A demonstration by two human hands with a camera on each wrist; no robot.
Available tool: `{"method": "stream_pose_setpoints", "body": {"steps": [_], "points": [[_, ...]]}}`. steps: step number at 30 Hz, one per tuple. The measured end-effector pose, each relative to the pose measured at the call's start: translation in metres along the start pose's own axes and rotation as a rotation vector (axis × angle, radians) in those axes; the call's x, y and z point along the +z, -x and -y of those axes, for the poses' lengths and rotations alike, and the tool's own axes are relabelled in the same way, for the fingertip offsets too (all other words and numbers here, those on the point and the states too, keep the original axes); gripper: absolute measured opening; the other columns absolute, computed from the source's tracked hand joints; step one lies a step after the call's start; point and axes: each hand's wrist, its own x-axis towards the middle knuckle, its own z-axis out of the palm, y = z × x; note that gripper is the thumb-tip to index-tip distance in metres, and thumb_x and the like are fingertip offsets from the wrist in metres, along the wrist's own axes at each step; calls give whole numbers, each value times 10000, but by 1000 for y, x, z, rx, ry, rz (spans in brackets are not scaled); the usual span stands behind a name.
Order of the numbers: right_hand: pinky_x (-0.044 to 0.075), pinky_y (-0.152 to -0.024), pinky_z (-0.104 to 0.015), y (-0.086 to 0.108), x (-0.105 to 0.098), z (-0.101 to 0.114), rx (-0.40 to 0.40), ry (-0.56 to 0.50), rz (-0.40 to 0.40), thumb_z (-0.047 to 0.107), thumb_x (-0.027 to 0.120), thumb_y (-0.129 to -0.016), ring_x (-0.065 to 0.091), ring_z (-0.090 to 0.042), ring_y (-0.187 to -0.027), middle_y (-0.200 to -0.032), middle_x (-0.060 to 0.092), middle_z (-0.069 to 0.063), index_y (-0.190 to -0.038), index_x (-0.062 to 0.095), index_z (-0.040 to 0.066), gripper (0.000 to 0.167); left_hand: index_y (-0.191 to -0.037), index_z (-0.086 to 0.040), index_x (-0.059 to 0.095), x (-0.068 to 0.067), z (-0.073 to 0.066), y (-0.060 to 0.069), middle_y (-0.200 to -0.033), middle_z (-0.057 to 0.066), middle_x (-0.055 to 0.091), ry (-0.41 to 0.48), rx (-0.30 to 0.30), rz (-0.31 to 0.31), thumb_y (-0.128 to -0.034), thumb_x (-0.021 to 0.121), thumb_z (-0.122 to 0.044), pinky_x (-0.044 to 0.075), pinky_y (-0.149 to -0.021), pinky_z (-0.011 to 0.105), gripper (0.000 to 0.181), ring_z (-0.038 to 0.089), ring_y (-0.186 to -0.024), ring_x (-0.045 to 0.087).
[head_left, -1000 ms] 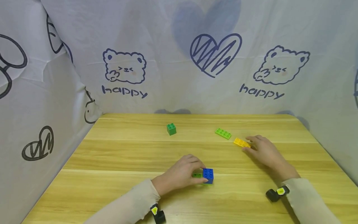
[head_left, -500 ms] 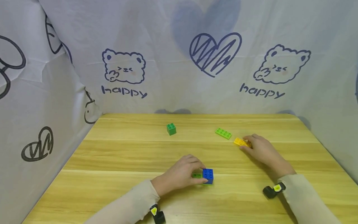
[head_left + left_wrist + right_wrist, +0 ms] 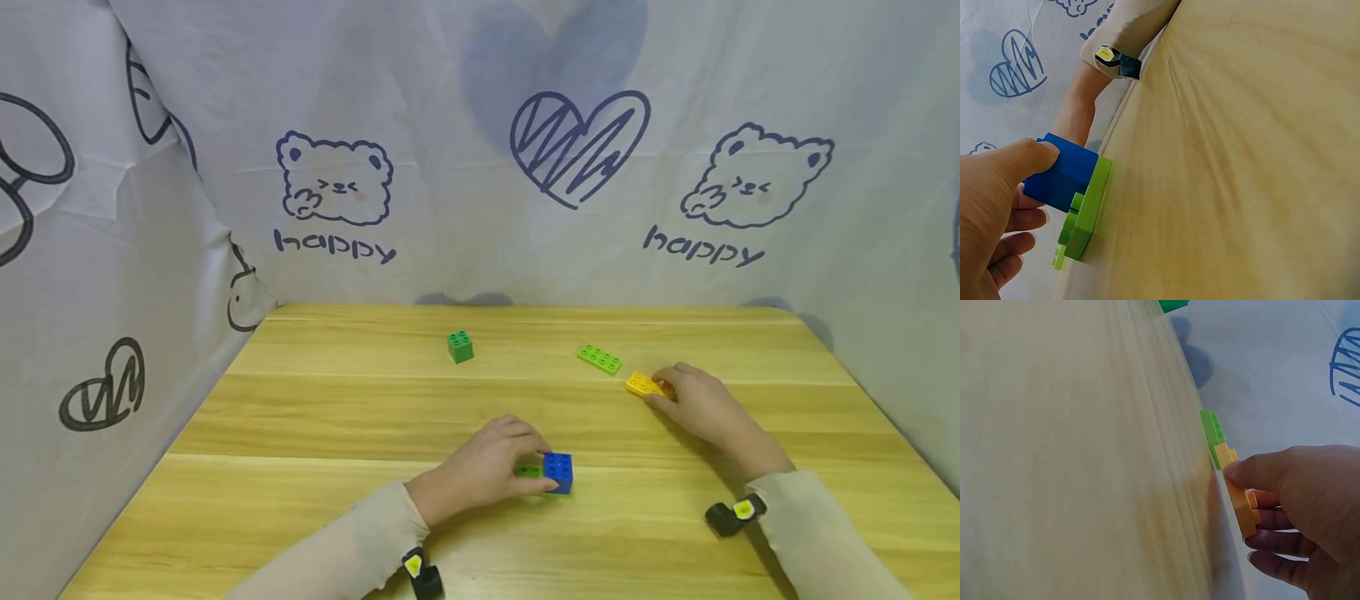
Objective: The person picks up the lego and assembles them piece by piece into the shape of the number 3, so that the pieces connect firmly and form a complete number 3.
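My left hand (image 3: 487, 467) pinches a blue building brick (image 3: 558, 472) between thumb and fingers near the table's middle. The brick sits on one end of a light green flat brick (image 3: 1088, 215), whose other studs show bare in the left wrist view. Farther back on the right, my right hand (image 3: 701, 404) grips a yellow flat brick (image 3: 641, 384) by its right end. The thumb lies on its near side, and the fingers curl behind it in the right wrist view (image 3: 1239, 494). Whether the yellow brick is off the table I cannot tell.
Another light green flat brick (image 3: 599, 359) lies just left of and behind the yellow one. A dark green brick (image 3: 460, 347) stands near the back edge of the wooden table (image 3: 315, 417). White cloth (image 3: 450, 183) with drawings hangs behind and at the sides.
My right hand has closed its fingers farther over the yellow brick, shifting slightly left. The left hand and the blue brick have stayed in place.
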Motion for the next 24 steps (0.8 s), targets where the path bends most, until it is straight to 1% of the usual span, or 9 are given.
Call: {"method": "stream_pose_setpoints", "body": {"steps": [4,6,11,17,24], "points": [[487,-820,-515,1,-4,6,-31,6,-20,246,703,-909,581,-284,-863,-1003,615,-147,-1174,630,-55,407,-1134,-154,703,-1,-1,0,-1113,-56,666,9,-16,10,-903,645,-523,411,-1012,304,439,111,-1089,566],[489,-819,-509,2,-7,9,-44,8,-30,243,705,-906,579,-279,-861,-1001,614,-143,-1174,631,-55,407,-1137,-155,703,-1,-1,0,-1116,-56,665,9,-21,13,-902,645,-524,410,-1014,306,442,111,-1090,563],[486,-864,-517,4,-12,18,-71,13,-51,236,712,-900,591,-301,-921,-1047,618,-155,-1181,630,-45,406,-1136,-155,704,-1,-1,0,-1114,-58,663,6,-21,13,-902,644,-527,414,-1007,301,444,106,-1083,561],[490,-875,-494,6,-15,30,-108,6,-71,219,715,-901,588,-283,-950,-1076,615,-134,-1192,634,-19,385,-1128,-155,708,-1,-1,0,-1101,-60,664,8,-21,6,-902,643,-530,422,-994,296,443,102,-1071,562],[489,-894,-492,9,-21,48,-135,15,-81,210,732,-888,578,-281,-972,-1101,614,-133,-1207,631,-9,400,-1127,-163,708,0,0,0,-1103,-70,661,15,-35,13,-899,642,-537,427,-984,291,443,97,-1072,557]]}}
